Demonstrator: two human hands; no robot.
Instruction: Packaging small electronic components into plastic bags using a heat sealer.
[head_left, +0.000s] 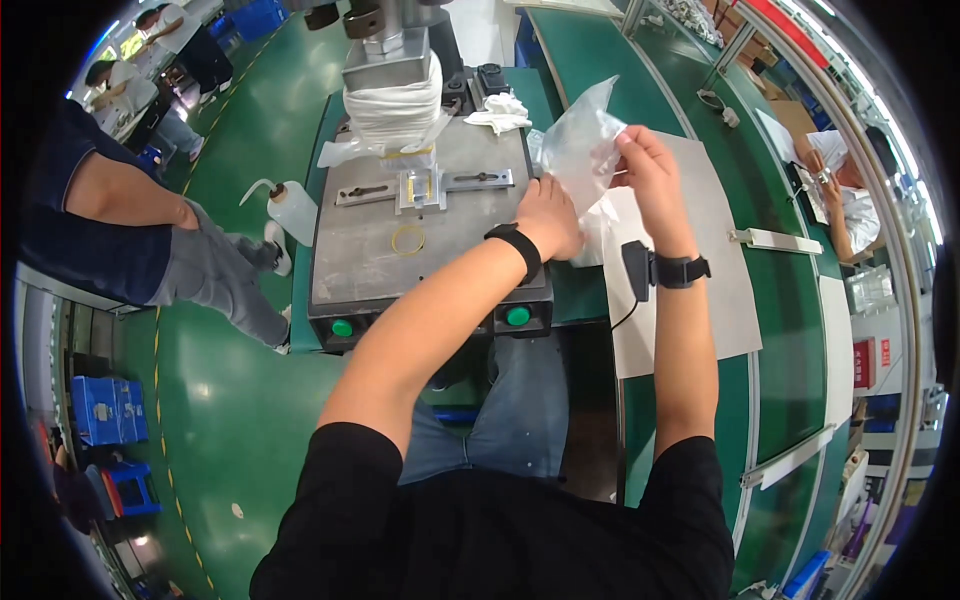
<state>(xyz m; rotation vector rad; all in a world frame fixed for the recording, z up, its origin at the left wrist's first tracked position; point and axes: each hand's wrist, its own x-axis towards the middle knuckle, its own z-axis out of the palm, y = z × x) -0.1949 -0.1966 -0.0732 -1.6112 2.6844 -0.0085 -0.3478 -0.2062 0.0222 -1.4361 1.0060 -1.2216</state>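
Observation:
A clear plastic bag (pixel 583 140) stands up at the right edge of a press's metal plate (pixel 365 265). My right hand (pixel 650 175) pinches its upper right side between thumb and fingers. Lower down, my left hand (pixel 550 215) is curled against the bag's left side, its fingertips partly hidden. What the bag holds cannot be made out. Left of my hands, a small metal fixture (pixel 420 190) is mounted on the plate, under a press head wrapped in white cloth (pixel 395 108). A thin yellow ring (pixel 408 239) lies on the plate in front of the fixture.
Two green buttons (pixel 342 327) (pixel 517 316) sit on the press's front. A white squeeze bottle (pixel 291 212) stands left of the plate, a crumpled white cloth (pixel 500 113) behind it. Brown paper (pixel 690 300) covers part of the right bench. A person (pixel 130 210) stands close at left.

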